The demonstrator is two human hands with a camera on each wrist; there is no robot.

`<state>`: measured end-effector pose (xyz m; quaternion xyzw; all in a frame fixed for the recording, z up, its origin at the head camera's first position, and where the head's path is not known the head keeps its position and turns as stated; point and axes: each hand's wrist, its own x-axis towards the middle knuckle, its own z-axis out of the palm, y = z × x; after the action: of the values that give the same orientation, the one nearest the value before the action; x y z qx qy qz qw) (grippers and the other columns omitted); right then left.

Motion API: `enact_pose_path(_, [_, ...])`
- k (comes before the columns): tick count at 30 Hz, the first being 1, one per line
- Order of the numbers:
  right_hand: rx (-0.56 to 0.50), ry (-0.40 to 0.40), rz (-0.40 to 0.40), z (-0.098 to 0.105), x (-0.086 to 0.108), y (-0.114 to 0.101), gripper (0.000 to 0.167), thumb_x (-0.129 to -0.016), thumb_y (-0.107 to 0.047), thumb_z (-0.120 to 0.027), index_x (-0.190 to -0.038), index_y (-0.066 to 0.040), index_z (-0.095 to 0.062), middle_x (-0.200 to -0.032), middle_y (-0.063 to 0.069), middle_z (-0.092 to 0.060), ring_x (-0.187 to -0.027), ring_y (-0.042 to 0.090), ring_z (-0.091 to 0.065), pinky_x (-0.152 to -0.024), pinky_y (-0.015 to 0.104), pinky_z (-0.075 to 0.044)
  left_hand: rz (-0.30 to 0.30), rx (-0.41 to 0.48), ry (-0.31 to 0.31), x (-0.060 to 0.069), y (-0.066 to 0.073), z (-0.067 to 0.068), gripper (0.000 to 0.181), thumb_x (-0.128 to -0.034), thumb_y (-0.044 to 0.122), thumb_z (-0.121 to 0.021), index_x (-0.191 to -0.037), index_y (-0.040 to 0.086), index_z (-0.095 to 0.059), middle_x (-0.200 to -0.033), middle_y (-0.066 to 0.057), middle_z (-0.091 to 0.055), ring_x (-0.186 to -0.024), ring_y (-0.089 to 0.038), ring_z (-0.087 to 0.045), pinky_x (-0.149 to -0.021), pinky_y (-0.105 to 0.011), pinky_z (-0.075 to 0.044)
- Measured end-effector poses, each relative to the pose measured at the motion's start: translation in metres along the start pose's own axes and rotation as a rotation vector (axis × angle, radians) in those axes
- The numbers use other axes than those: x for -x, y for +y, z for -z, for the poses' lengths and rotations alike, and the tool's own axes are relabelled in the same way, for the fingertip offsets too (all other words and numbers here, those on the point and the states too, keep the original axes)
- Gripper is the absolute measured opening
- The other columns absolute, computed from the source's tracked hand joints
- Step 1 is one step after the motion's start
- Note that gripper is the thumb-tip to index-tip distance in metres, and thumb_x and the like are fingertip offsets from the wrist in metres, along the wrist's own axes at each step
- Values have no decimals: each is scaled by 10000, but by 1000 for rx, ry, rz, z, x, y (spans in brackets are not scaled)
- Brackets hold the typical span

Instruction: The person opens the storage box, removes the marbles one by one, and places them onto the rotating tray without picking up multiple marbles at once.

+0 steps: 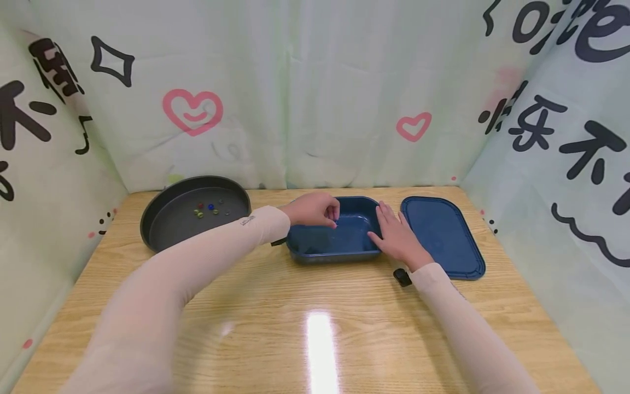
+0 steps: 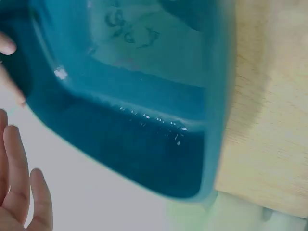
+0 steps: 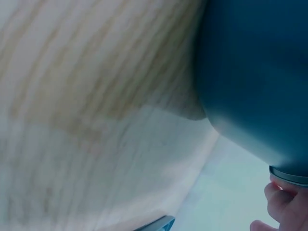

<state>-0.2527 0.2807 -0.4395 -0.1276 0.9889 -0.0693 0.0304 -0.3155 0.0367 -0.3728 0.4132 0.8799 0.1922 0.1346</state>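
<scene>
My left hand [image 1: 315,208] hovers over a deep blue rectangular container [image 1: 339,257]. Its fingers bend downward, and a gap shows between thumb [image 2: 7,45] and forefinger with nothing visible in it. Other fingers [image 2: 17,163] hang loosely apart. On the container's right side lies my right hand [image 1: 397,235], fingers fairly straight across the rim, thumb spread toward the inside. Fingertips [image 3: 279,199] touch the rim in the right wrist view. Light spots [image 2: 147,117] dot the container's inner wall; I cannot tell whether they are reflections.
A round dark pan [image 1: 167,230] stands at the back left, holding several small coloured marbles [image 1: 210,207]. The blue lid [image 1: 443,235] lies flat on the wooden table [image 1: 275,328], right of the container. Patterned curtains [image 1: 315,109] enclose the back and sides.
</scene>
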Motion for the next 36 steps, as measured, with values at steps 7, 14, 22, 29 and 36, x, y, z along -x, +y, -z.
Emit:
enact_pose_path(7, [-38,3,3,-4,1,2,735,-985,-368,-425,-1477,69,-98,-1573,220,-26,-1458,364,-46,-1158,555,-65,-71,69,165,40,-4,17,138,-828,223,-721,-861,121,-634,-840,6,-636,-775,-117,-569,-756,-250,-480])
enact_pose_path(14, [-63,10,2,-4,2,3,731,-987,-356,-422,-1481,61,-82,-1575,214,-12,-1461,358,-30,-1157,556,-49,2,152,328,80,-18,40,126,-862,196,-680,-933,99,-643,-922,-28,-656,-855,-160,-583,-812,-322,-483])
enact_pose_path(22, [-73,14,3,-6,1,2,725,-988,-342,-425,-1481,62,-79,-1575,214,-9,-1461,357,-29,-1155,559,-51,120,245,558,122,-50,60,141,-877,153,-658,-988,67,-656,-963,-99,-670,-882,-215,-612,-843,-396,-484])
enact_pose_path(29, [-79,18,2,-6,2,2,728,-988,-339,-429,-1483,57,-71,-1575,214,-9,-1458,363,-42,-1152,565,-55,232,256,660,150,-87,64,150,-873,116,-648,-1013,65,-655,-977,-114,-670,-892,-225,-611,-839,-393,-485])
enact_pose_path(36, [-95,15,2,-5,2,2,728,-986,-326,-437,-1483,58,-69,-1574,217,-5,-1460,360,-32,-1153,565,-50,382,223,634,161,-134,63,160,-895,167,-625,-1003,52,-653,-933,-124,-652,-804,-140,-567,-756,-275,-448])
